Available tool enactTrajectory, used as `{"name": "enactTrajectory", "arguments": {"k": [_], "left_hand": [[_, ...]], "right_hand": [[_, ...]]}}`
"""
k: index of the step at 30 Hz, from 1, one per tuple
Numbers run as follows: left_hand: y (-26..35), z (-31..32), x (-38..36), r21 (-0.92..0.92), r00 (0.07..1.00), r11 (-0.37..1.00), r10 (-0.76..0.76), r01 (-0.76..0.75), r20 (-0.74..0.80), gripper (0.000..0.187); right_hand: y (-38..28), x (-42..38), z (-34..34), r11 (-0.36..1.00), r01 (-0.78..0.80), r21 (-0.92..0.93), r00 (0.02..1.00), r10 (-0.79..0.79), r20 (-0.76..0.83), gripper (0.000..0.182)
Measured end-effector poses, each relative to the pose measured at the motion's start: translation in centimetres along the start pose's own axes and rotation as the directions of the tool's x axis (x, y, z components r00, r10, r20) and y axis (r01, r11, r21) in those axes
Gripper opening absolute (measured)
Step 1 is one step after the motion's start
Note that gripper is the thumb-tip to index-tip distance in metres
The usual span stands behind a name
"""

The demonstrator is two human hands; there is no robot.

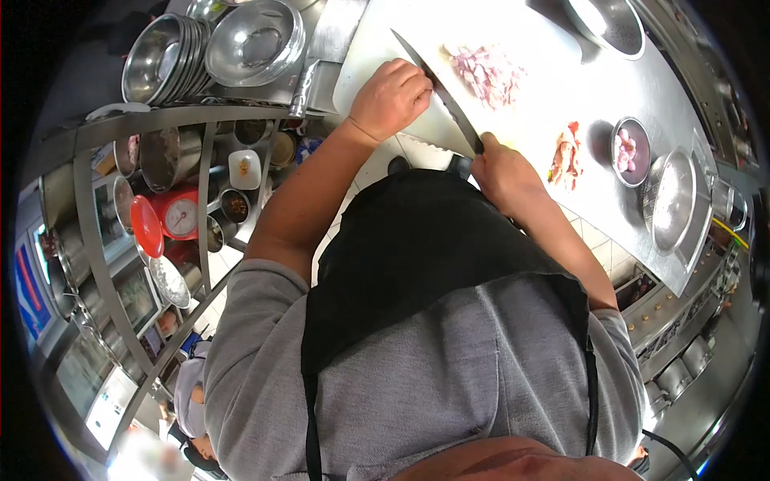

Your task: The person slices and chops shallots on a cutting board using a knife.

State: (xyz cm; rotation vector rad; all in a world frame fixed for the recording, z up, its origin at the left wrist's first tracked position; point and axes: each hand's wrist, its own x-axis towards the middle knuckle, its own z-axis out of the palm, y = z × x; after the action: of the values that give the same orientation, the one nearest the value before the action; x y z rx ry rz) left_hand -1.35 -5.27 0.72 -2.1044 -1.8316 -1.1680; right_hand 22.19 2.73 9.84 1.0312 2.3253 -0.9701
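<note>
A knife (453, 106) lies slantwise across the white cutting board (365, 60), its tip pointing to the upper left. My right hand (507, 175) is closed round its handle. Beside the blade, my left hand (391, 98) is curled with its fingers pressed together at the blade's edge; what they hold, if anything, is hidden. Chopped pale pink pieces (489, 76) are heaped on the board beyond the blade. To the right, red and orange scraps (566, 156) sit on the bright work surface.
A small bowl of pink bulbs (626, 151) and a metal strainer (670, 200) stand at the right, with a steel bowl (613, 24) behind. Stacked bowls (164, 60) are at the upper left. Below them, shelves hold a red scale (178, 215). People are at the lower left.
</note>
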Motion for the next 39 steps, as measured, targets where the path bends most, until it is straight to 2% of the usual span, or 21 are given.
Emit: {"name": "enactTrajectory", "arguments": {"k": [2, 3, 11, 16, 39], "left_hand": [[0.1, 0.2, 0.2, 0.014, 1.000, 1.000, 0.004, -0.004, -0.012, 0.013], [0.0, 0.1, 0.2, -0.004, 1.000, 1.000, 0.008, -0.008, -0.022, 0.013], [-0.2, 0.2, -0.3, 0.013, 1.000, 1.000, -0.026, 0.026, 0.012, 0.010], [-0.2, 0.1, 0.0, 0.026, 0.998, 0.998, -0.054, 0.055, -0.037, 0.010], [-0.4, 0.3, -0.1, 0.070, 0.999, 0.997, -0.023, 0.026, -0.040, 0.010]], "right_hand": [[0.4, 1.7, 0.9, 0.994, 0.103, -0.044, 0.992, -0.105, -0.066, 0.028], [0.3, 1.7, 0.6, 0.993, 0.107, -0.044, 0.992, -0.110, -0.068, 0.028], [0.8, -0.9, -1.1, 0.997, 0.065, 0.041, 0.994, -0.061, -0.096, 0.028], [1.0, -1.2, -1.0, 0.997, 0.073, 0.003, 0.994, -0.072, -0.077, 0.029], [0.6, -1.9, -1.3, 0.996, 0.076, -0.051, 0.995, -0.079, -0.062, 0.026]]}}
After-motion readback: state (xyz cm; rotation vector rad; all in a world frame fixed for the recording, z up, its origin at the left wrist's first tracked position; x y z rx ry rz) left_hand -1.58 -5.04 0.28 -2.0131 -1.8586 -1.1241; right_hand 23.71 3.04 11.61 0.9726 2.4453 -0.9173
